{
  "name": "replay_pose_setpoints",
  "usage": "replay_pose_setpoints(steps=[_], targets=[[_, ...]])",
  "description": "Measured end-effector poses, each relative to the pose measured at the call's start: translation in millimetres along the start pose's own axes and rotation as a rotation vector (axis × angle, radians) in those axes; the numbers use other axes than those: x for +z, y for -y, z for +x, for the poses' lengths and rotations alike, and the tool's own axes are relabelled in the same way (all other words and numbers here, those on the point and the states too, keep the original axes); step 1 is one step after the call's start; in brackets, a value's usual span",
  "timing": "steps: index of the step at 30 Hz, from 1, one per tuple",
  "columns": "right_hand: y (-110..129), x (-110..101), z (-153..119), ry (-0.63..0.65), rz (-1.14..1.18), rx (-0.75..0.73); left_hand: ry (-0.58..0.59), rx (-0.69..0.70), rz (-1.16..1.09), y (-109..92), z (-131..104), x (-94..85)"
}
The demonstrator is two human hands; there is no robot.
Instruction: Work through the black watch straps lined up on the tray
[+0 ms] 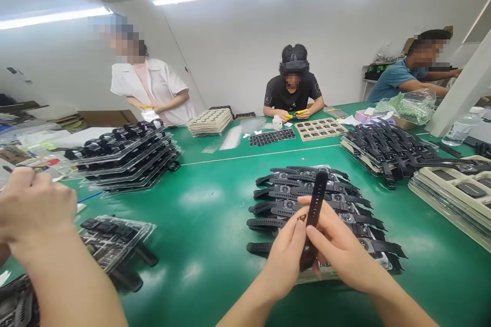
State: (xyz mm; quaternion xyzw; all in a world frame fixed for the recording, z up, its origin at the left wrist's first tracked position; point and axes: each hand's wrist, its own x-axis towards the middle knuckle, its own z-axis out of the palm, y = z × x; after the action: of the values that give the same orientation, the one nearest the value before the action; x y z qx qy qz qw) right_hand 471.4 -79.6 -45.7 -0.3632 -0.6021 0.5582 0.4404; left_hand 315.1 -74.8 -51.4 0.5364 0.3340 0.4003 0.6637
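A co-worker's arm (57, 260) crosses the near left corner, fist closed above clear plastic trays (115, 240) of black watches. At the near edge of the glossy green surface (207, 224), the left hand (286, 258) and right hand (339, 250) both have their fingers closed around one strap (316, 199), a long, matte black rubber strip held upright. Just behind it lies a flat pile of strapped watches (326, 209) in overlapping rows.
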Motion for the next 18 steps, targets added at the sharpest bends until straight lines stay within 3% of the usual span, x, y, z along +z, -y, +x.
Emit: replay_pose_setpoints(steps=[2,4,7,9,14,18], targets=[[0,3,3,-0.127,-0.124,-0.089,-0.095,0.088,0.133,-1,2,-1.7],[-4,3,7,-0.228,-0.189,-0.187,-0.200,0.234,0.408,-3,0,-6.6],[-9,3,8,-0.220,-0.150,-0.175,-0.272,0.486,0.867,-3,-5,-14.7],[-8,2,9,-0.177,-0.115,-0.095,-0.257,0.565,1.050,-2,-7,-18.0],[-3,-3,10,-0.112,-0.226,-0.033,-0.149,0.592,1.179,1,-8,-22.6],[-11,-5,10,-0.162,-0.109,-0.025,-0.171,0.695,1.161,1,-8,-26.6]])
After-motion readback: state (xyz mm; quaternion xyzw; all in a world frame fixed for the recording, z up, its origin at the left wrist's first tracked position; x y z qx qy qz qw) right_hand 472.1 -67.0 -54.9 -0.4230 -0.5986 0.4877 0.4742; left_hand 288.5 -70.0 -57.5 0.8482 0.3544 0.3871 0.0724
